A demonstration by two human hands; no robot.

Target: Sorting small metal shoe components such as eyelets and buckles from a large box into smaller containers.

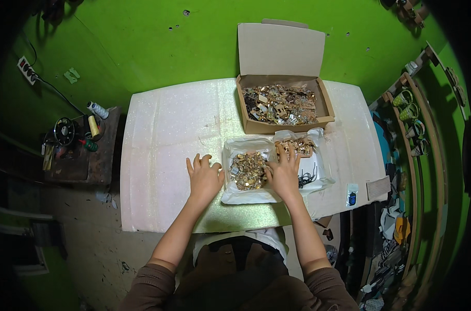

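Trinkets (pixel 247 170) lie between the left fingers (pixel 197 162) and right fingers (pixel 282 154).

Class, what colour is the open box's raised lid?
The raised lid is light brown, seen in the head view.

The person wears a dark brown cloth top (pixel 246 272), its matte brown left sleeve (pixel 150 287) and matching right sleeve (pixel 329 285) ending near the elbows — below those hems the forearms, left hand (pixel 205 181) and right hand (pixel 283 175) are bare. Small, round, dull fastenings (pixel 227 253) that look like buttons dot the front — beside them lies a darker, near-black patch of cloth (pixel 240 246), its outline blurred by shadow.
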